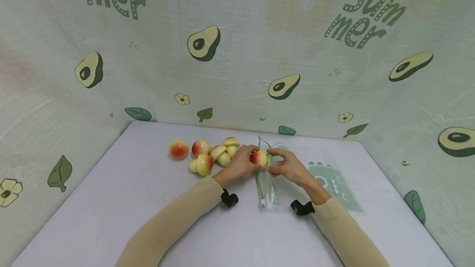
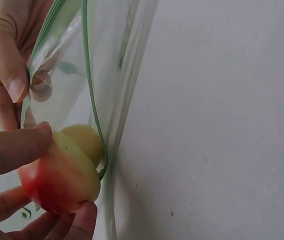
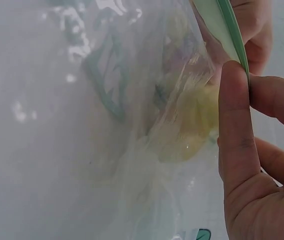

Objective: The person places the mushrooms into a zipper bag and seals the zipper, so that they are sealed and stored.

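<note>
In the head view my left hand [image 1: 242,165] holds a toy mushroom [image 1: 258,158] at the mouth of a clear zip bag [image 1: 264,186]. The left wrist view shows the mushroom's red and yellow cap [image 2: 57,180] between thumb and fingers, its pale yellow stem [image 2: 84,140] pointing into the opening. Thumb and fingers of my right hand [image 1: 291,168] pinch the bag's green-edged rim on the other side, spreading the mouth. Through the cloudy plastic in the right wrist view, a yellow part of the mushroom [image 3: 192,125] is visible.
Several more toy mushrooms [image 1: 204,164] lie in a cluster left of my left hand, with one reddish mushroom [image 1: 178,149] farther left. A clear bag with a green cartoon print [image 1: 334,184] lies flat at the right. Printed cloth [image 1: 237,65] hangs behind the white table.
</note>
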The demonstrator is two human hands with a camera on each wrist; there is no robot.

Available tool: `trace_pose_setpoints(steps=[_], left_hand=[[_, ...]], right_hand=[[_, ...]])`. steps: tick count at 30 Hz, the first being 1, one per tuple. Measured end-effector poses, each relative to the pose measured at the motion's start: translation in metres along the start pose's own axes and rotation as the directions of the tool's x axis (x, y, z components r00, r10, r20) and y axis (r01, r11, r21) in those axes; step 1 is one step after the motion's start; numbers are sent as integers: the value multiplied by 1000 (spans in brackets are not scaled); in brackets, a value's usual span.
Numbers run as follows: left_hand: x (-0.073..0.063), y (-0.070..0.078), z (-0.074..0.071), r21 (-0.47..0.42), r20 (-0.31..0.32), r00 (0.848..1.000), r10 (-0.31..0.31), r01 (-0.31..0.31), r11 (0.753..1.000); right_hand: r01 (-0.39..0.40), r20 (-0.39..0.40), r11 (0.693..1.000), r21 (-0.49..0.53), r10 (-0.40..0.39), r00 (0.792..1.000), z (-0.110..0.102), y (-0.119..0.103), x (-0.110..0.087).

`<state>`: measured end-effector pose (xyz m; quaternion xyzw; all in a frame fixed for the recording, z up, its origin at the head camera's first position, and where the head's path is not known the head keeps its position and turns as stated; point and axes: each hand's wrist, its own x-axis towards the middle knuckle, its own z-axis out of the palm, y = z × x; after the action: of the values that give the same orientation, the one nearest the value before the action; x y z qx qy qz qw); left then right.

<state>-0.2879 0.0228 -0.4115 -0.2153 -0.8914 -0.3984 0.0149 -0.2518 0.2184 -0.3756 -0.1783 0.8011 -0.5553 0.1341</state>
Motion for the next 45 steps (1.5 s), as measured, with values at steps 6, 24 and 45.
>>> trace_pose_setpoints(steps=[6, 24, 45], left_hand=[[1, -1, 3, 1, 9, 1000, -4, 4, 1000], [4, -5, 0, -152, 0, 999, -44, 44, 987], [8, 1, 3, -19, 8, 1000, -18, 18, 1000]], right_hand=[[5, -4, 1000, -9, -5, 1000, -3, 15, 7], [-14, -5, 1000, -3, 14, 1000, -1, -5, -2], [-15, -24, 1000, -26, 14, 1000, -2, -7, -2]])
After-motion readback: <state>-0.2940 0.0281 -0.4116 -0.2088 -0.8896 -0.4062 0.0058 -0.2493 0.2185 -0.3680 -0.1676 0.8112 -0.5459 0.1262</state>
